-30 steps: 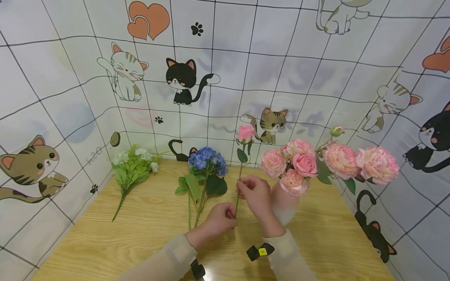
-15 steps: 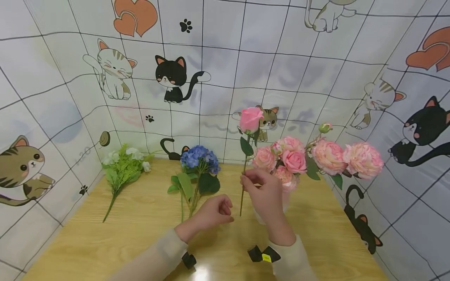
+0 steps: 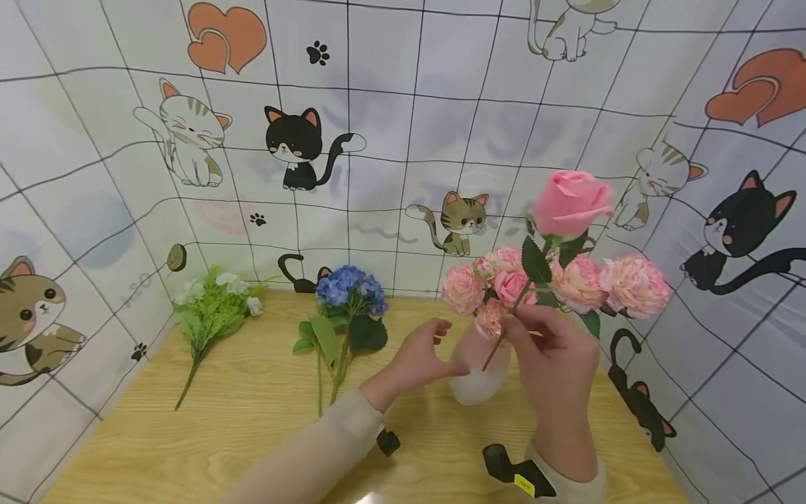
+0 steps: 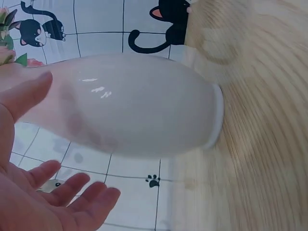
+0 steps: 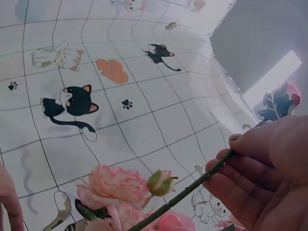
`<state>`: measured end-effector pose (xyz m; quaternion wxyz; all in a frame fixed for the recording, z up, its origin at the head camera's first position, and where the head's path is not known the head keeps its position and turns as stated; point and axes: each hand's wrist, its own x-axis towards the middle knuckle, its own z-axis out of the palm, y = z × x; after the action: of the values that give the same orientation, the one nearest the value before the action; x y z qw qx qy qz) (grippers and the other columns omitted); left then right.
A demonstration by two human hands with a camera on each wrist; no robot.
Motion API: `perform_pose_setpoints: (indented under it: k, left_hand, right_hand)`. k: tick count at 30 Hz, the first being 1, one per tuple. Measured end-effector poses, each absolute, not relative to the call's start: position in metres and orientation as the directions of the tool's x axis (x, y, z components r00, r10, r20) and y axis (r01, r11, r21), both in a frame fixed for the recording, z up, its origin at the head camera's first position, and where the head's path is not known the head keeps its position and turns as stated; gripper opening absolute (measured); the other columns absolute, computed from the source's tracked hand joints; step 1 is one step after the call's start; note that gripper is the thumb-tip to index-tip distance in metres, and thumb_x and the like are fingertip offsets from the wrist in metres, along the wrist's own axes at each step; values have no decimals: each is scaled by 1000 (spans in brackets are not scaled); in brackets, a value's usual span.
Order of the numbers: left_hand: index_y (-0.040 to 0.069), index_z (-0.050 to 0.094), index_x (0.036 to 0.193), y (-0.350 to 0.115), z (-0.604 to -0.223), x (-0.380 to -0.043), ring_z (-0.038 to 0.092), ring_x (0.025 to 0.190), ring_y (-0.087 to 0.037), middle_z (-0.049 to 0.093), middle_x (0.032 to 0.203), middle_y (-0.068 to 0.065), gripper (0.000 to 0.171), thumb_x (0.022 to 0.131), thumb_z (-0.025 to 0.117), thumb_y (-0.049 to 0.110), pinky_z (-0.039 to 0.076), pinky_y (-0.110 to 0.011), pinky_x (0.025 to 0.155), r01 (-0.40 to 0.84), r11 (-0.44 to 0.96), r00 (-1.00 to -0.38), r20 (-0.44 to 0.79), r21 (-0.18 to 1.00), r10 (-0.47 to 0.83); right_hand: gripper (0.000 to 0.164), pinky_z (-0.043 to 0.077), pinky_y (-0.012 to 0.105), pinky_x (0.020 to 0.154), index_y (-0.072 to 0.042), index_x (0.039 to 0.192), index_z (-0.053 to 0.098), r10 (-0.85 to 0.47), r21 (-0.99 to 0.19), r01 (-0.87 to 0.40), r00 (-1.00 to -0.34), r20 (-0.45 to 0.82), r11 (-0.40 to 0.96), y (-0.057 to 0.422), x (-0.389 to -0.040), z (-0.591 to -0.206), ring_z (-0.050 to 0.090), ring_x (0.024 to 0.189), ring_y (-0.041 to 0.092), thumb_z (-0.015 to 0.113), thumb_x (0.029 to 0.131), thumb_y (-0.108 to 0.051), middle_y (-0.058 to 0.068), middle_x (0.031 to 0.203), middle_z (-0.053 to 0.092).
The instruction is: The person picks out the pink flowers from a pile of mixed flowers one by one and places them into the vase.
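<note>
In the head view, my right hand (image 3: 557, 357) pinches the green stem of a single pink rose (image 3: 571, 204), held tilted in front of the vase with its bloom up and to the right. The right wrist view shows the stem (image 5: 185, 192) between thumb and fingers. My left hand (image 3: 418, 360) reaches beside the pink-and-white vase (image 3: 475, 381), fingers spread and thumb close to its side. In the left wrist view the vase (image 4: 139, 103) lies between thumb and fingers; whether the thumb touches it I cannot tell. Several pink peonies (image 3: 579, 283) stand in the vase.
A blue hydrangea (image 3: 352, 290) with green leaves lies on the wooden table (image 3: 252, 434) left of the vase. Farther left lies a bunch of white flowers (image 3: 214, 308) with greenery. A cat-printed cloth (image 3: 378, 140) hangs behind and along both sides.
My right hand lifted the rose and carried it right, tilting it before the vase. The left hand let go of the stem's lower end and moved right to the vase.
</note>
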<state>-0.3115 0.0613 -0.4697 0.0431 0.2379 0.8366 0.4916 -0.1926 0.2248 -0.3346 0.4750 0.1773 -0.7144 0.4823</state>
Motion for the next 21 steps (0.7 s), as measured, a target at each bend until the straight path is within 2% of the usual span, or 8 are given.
perform_pose_setpoints:
  k: [2,4,7,10,12,18,21]
  left_hand:
    - [18,45,159,72,-470,-314,58,139,-35,56,156,-8,102,75,96,45,54,-49,107,348,363,-881,170,865,441]
    - [22,42,161,83,-473,-316,57,141,-31,54,158,-5,110,70,100,43,54,-47,108,353,320,-874,189,879,447]
    - [30,40,161,98,-479,-318,60,134,-20,56,154,4,116,64,103,40,55,-42,105,379,260,-852,225,888,473]
    - [34,40,158,109,-484,-319,63,124,-10,59,145,10,115,63,104,39,56,-37,101,438,253,-832,281,863,479]
    - [34,39,158,114,-487,-318,61,124,-8,59,144,11,114,64,103,37,55,-38,103,458,272,-831,298,847,469]
    - [33,35,162,118,-489,-312,58,130,-10,55,147,10,116,66,101,37,52,-43,109,423,339,-867,266,840,422]
    - [31,35,162,117,-488,-312,58,130,-11,55,147,9,117,66,101,37,52,-43,109,420,343,-870,265,840,416]
  right_hand:
    - [11,54,8,66,9,92,79,234,-495,-701,-440,867,513,230,-192,-333,72,82,-10,82,83,14,-14,90,78]
    - [14,53,6,66,10,92,79,257,-478,-689,-405,877,545,235,-192,-331,72,81,-12,82,81,17,-18,91,76]
    - [14,52,5,67,11,92,79,285,-461,-662,-363,887,591,241,-191,-329,71,82,-13,82,80,17,-19,91,75]
    - [12,52,5,70,10,94,80,330,-474,-633,-340,881,612,246,-191,-329,71,82,-13,84,83,11,-17,91,76]
    - [11,53,6,71,11,95,80,361,-493,-627,-336,870,603,249,-191,-329,72,81,-11,83,85,8,-14,91,77]
    - [11,53,7,68,16,96,77,437,-519,-634,-299,848,573,254,-193,-328,71,74,-6,80,87,11,-19,89,76]
    - [12,56,10,69,22,95,74,478,-497,-709,-253,841,500,251,-195,-322,73,74,0,77,87,15,-11,91,79]
